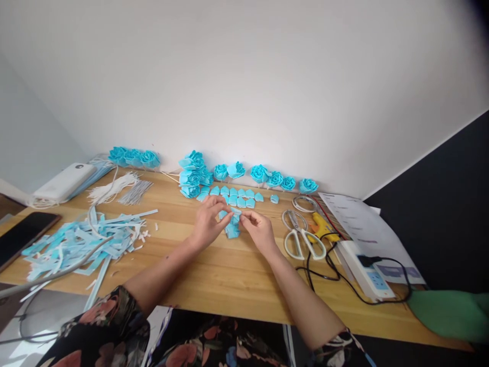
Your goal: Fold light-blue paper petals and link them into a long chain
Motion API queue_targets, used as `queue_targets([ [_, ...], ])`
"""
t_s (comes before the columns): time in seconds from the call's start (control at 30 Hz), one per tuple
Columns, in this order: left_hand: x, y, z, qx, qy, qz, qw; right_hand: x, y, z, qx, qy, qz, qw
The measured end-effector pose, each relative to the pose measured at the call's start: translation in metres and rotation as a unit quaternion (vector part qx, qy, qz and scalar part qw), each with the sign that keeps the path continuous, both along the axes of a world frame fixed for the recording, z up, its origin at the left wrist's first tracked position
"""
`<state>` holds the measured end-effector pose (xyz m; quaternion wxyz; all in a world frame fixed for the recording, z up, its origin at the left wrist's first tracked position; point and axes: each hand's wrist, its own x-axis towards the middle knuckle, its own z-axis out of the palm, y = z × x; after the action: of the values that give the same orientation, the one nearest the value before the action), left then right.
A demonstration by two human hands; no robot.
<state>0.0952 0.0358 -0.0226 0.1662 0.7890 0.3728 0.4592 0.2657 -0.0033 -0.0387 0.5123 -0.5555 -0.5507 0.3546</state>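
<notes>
Light-blue petal piece [237,210], thin and pale with a slightly sheeny surface, sits at the centre of the frame between two sets of fingertips; its exact outline is partly covered. From the far left, a dark phone [26,234] lies at the table's edge, with a white power bank [63,183] above it. Beside them, a tangled heap of blue and white strips [91,244] spreads over the lower left, below bundles of white strings [112,187] and grey wires [136,192]. Three blue flowers [133,157] stand along the wall at the upper left. Toward the middle come a cluster of ruffled blue flowers [193,173] and short rows of small, cupped blue petals [234,193]. Just below these, the left hand [209,221] pinches the piece between thumb and forefinger, over a few flat, overlapping blue pieces [231,229] of the same pale tint. The right hand [260,229] grips its other side, thumb against forefinger. Further right lie white-handled scissors [301,237], a yellow glue gun [324,227], a white power strip [364,270] with a black plug, and, at the right edge, something green [446,313].
</notes>
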Motion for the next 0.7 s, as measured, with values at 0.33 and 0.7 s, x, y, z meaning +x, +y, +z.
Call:
queue_targets([
  [0.33, 0.0036, -0.0010, -0.0062, 0.021, 0.054, 0.000, 0.998, -0.0077, -0.0074, 0.0045, 0.078, -0.110, -0.011, 0.991],
  [0.7, 0.0049, -0.0037, -0.0058, 0.013, 0.059, -0.001, 0.998, -0.0072, -0.0072, 0.0011, 0.122, -0.160, -0.017, 0.979],
])
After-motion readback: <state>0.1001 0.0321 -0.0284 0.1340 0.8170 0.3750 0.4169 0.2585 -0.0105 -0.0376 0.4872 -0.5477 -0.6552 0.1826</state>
